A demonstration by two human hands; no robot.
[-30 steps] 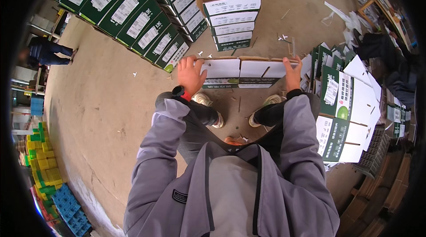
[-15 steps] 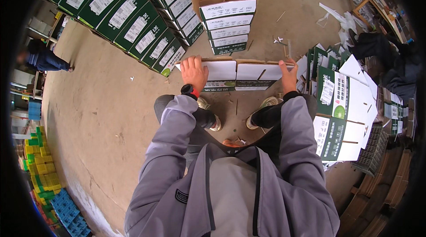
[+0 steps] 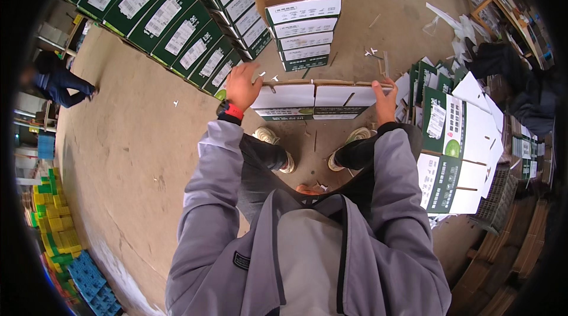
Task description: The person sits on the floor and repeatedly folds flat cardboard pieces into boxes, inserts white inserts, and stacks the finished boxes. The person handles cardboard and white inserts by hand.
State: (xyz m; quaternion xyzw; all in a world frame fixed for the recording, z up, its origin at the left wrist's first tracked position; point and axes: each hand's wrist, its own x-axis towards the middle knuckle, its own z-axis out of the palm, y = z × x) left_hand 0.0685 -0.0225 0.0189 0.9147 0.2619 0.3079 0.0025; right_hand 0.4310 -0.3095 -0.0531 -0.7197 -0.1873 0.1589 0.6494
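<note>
A white and green cardboard box (image 3: 287, 96), folded nearly flat, stands on its long edge in front of my feet. At its right end, my right hand (image 3: 386, 102) grips the upper corner, thumb on the near face and the other fingers partly hidden behind. Off the left end, my left hand (image 3: 241, 87) has its fingers apart and holds nothing; whether it still brushes the box edge is hard to see. Just beyond the box rises a stack of boxes (image 3: 305, 26), the top one open with cardboard dividers inside.
Rows of stacked green boxes (image 3: 160, 17) stand at far left. A pile of flattened boxes (image 3: 455, 138) lies close on my right, beside a grey crate (image 3: 494, 203). Yellow crates (image 3: 56, 215) line the left side. Another person (image 3: 65, 82) is at the left; scraps litter the floor.
My left hand has let go of the box's left end and moved left and up. My right hand stays on the right end. The person at the left has shifted a leg.
</note>
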